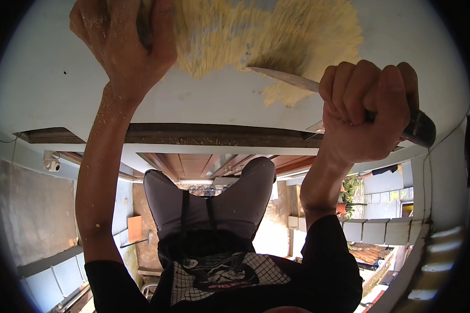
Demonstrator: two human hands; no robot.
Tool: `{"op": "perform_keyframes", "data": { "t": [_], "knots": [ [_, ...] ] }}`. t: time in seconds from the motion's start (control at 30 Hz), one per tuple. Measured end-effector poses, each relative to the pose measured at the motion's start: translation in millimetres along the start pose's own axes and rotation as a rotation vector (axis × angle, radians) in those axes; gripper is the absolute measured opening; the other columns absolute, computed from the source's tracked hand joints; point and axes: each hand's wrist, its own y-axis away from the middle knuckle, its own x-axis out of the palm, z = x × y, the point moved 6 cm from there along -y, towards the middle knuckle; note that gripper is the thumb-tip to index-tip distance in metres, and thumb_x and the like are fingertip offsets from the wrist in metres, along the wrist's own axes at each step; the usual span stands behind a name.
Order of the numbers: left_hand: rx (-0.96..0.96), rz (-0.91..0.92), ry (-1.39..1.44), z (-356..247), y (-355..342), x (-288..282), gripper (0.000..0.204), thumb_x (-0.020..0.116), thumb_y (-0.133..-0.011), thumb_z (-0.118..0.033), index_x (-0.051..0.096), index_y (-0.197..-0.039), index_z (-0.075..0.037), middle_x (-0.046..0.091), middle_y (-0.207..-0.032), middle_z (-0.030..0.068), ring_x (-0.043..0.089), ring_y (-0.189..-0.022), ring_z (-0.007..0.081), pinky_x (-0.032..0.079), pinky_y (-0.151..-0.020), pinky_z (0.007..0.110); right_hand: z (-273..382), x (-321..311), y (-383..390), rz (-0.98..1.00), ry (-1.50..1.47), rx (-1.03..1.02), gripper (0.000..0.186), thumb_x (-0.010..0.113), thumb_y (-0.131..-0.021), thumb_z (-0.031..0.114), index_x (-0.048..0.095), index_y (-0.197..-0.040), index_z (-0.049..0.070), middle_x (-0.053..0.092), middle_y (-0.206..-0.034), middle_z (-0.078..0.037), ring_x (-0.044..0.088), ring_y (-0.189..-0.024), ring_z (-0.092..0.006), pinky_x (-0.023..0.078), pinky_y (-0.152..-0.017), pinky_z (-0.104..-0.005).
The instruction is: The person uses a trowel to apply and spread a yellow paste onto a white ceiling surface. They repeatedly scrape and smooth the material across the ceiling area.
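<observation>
In the head view, the right hand (368, 109), at the upper right of the frame, is clenched around the dark handle (424, 129) of a bladed tool; its blade (287, 78) points left toward the frame's upper middle. The tip lies over the lower part of a streaky yellow patch (313, 31), though whether it presses there I cannot tell. The tool looks light and fairly stiff, and the thick handle seems the right place to grip (the blade's edge is best left alone). The yellow stuff looks soft and crumbly, likely to shed and perhaps slippery underfoot.

The left hand (128, 52), at the upper left, has bent fingers partly cut off by the top edge; something dark shows between them, but I cannot tell whether it is held.

Around them, the pale surface (214, 99) fills the upper frame. Below it, a dark recessed strip (214, 134) with light flecks crosses the middle, an edge the forearms must clear. Bent knees in grey trousers (209, 211) crowd the lower centre; a white camera (51, 162) sits at far left.
</observation>
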Motion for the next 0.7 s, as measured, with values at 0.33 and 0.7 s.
{"op": "perform_keyframes", "data": {
  "t": [0.33, 0.7],
  "knots": [
    [-0.010, 0.006, -0.003, -1, 3, 0, 0.028, 0.051, -0.095, -0.010, 0.059, -0.120, -0.002, 0.045, -0.135, 0.0212, 0.039, -0.129, 0.0315, 0.035, -0.106, 0.043, 0, 1, -7, 0.096, 0.023, 0.009, 0.030, 0.034, -0.097, 0.013, 0.028, -0.068, 0.013, 0.027, -0.048, 0.001, 0.020, -0.040, -0.0086, 0.022, -0.039, -0.0258],
    [0.003, 0.019, -0.005, 3, 5, 0, 0.027, 0.051, -0.094, -0.008, 0.060, -0.118, -0.001, 0.045, -0.135, 0.0216, 0.039, -0.129, 0.0318, 0.037, -0.104, 0.043, -8, 11, -4, -0.047, 0.139, 0.028, 0.029, 0.035, -0.097, 0.010, 0.031, -0.068, 0.012, 0.030, -0.048, -0.001, 0.021, -0.040, -0.0093, 0.023, -0.038, -0.0271]
  ]
}}
